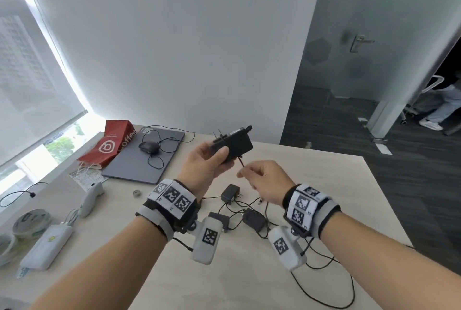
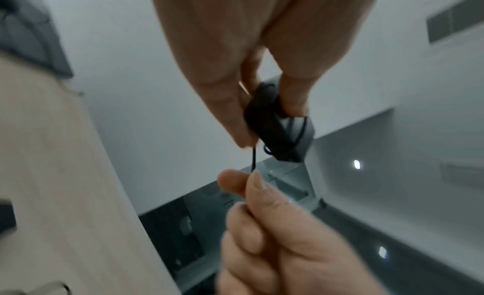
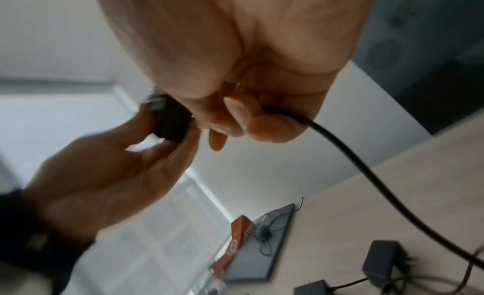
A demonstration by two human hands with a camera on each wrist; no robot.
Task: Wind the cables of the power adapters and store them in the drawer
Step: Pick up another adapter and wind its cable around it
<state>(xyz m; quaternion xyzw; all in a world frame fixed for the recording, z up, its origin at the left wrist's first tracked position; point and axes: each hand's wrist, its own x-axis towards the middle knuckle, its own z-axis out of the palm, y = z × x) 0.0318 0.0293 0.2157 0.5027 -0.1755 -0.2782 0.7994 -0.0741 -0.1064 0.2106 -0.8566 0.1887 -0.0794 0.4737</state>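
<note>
My left hand (image 1: pixel 209 160) holds a black power adapter (image 1: pixel 233 144) up above the table, thumb on its near face and fingers behind. Thin cable turns lie round its body (image 2: pixel 277 131). Its black cable (image 1: pixel 241 162) runs down from the adapter into my right hand (image 1: pixel 259 180), which pinches it between thumb and forefinger just below and right of the adapter. The cable (image 3: pixel 366 175) trails from that fist down to the table. Three more black adapters (image 1: pixel 230 193) (image 1: pixel 254 220) (image 1: pixel 219 218) lie on the table under my wrists with tangled cables.
A closed grey laptop (image 1: pixel 147 160) with a wired mouse (image 1: pixel 149 147) and a red paper bag (image 1: pixel 109 145) lie at the back left. A white controller (image 1: pixel 91 198), white power bank (image 1: pixel 46 245) and tape rolls (image 1: pixel 31 218) sit at the left. The table's right edge (image 1: pixel 389 200) borders dark floor.
</note>
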